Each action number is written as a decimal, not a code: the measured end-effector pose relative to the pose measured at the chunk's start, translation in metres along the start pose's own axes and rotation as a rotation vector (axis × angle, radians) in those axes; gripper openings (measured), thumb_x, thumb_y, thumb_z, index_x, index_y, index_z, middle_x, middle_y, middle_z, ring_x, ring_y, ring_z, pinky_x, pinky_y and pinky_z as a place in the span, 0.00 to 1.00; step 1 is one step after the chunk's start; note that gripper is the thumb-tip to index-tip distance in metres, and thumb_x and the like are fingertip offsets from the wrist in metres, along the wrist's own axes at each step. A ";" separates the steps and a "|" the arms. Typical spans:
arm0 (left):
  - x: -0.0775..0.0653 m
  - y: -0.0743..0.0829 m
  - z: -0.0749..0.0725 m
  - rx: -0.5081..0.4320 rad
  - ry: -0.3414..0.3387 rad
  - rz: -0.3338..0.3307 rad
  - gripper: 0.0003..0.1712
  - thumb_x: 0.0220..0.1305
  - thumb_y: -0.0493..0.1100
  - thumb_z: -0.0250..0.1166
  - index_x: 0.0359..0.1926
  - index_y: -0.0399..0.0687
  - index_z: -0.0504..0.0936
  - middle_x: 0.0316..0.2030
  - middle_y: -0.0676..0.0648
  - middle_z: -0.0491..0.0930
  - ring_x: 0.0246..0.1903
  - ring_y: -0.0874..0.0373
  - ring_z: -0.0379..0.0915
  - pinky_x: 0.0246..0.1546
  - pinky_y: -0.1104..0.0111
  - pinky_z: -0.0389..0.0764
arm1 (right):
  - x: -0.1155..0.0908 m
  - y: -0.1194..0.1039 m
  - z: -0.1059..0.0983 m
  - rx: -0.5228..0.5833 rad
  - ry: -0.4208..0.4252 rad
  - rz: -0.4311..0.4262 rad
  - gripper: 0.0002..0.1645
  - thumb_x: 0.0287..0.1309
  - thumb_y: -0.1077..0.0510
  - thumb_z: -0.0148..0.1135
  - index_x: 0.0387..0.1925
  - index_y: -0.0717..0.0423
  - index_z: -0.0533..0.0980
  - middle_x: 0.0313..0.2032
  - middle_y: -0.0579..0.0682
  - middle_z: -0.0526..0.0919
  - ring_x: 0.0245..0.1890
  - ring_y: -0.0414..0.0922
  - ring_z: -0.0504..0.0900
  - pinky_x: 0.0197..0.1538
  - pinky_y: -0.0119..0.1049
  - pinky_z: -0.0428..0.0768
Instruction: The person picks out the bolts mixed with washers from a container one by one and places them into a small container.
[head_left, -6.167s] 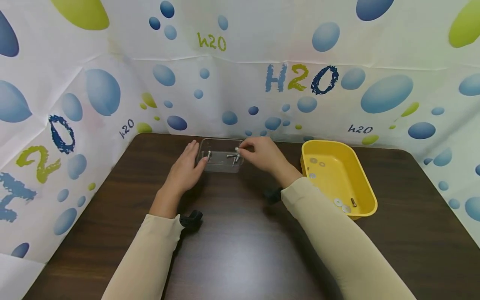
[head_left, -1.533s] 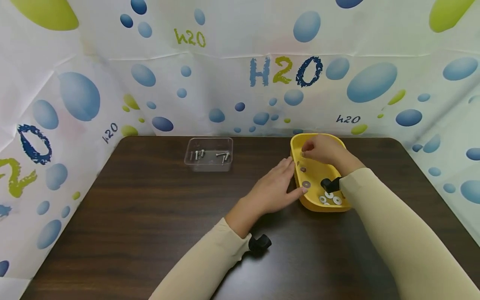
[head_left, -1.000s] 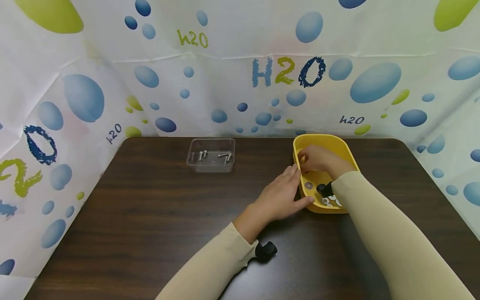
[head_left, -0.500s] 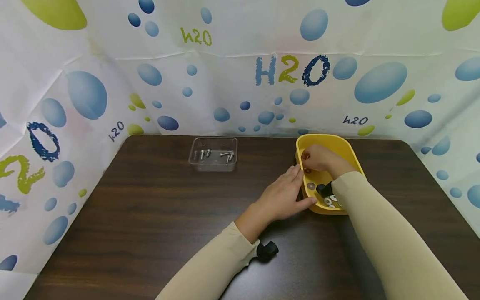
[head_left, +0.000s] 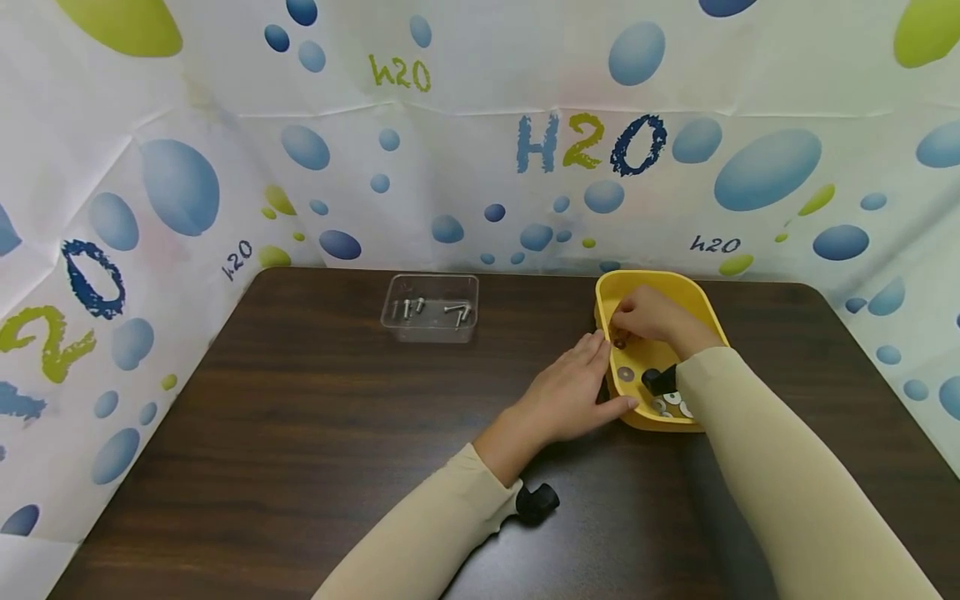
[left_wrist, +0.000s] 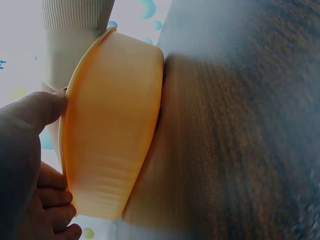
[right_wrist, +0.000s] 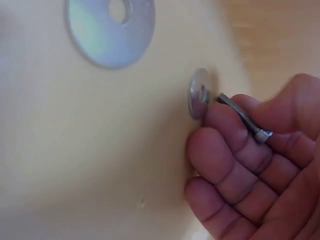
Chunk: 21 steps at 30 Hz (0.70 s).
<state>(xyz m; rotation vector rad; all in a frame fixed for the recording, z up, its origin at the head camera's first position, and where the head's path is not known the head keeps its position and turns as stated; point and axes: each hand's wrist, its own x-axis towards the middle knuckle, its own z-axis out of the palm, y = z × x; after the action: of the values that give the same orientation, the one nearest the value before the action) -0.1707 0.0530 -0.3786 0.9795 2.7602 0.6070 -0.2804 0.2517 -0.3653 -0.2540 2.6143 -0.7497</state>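
Inside the yellow bin (head_left: 693, 293), my right hand (head_left: 651, 318) is near the left wall with its fingers bent downward. The right wrist view shows a small metal bolt (right_wrist: 245, 119) pinched between its thumb and index finger, the head toward the palm. A washer (right_wrist: 199, 94) stands nearly on edge beside those fingertips, and a larger washer (right_wrist: 111, 32) lies farther off. My left hand (head_left: 562, 396) rests against the bin's left side, fingers extended and thumb on the rim. In the left wrist view its thumb (left_wrist: 47, 107) touches the rim of the bin (left_wrist: 112, 125).
A clear plastic box (head_left: 431, 335) with several bolts (head_left: 459, 312) stands at the back of the dark wooden table (head_left: 300, 433). More washers (head_left: 671, 400) lie at the bin's near end, partly hidden by the right sleeve. A printed curtain (head_left: 465, 150) hangs behind the table.
Both hands have gone from the clear box to the yellow bin on the right. During the last second, the right hand shifts slightly inside the bin while the left stays at its side.
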 end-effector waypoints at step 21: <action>0.002 0.000 0.000 -0.022 0.002 -0.015 0.52 0.68 0.71 0.49 0.78 0.43 0.47 0.79 0.45 0.42 0.77 0.55 0.38 0.74 0.63 0.53 | -0.008 -0.011 -0.010 -0.276 -0.052 0.095 0.10 0.55 0.55 0.70 0.35 0.57 0.86 0.27 0.49 0.84 0.30 0.48 0.77 0.40 0.40 0.77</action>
<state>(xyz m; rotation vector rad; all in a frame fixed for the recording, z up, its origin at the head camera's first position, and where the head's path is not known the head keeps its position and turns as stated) -0.1722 0.0543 -0.3788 0.9534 2.7545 0.6346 -0.2768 0.2497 -0.3492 -0.2221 2.6548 -0.3441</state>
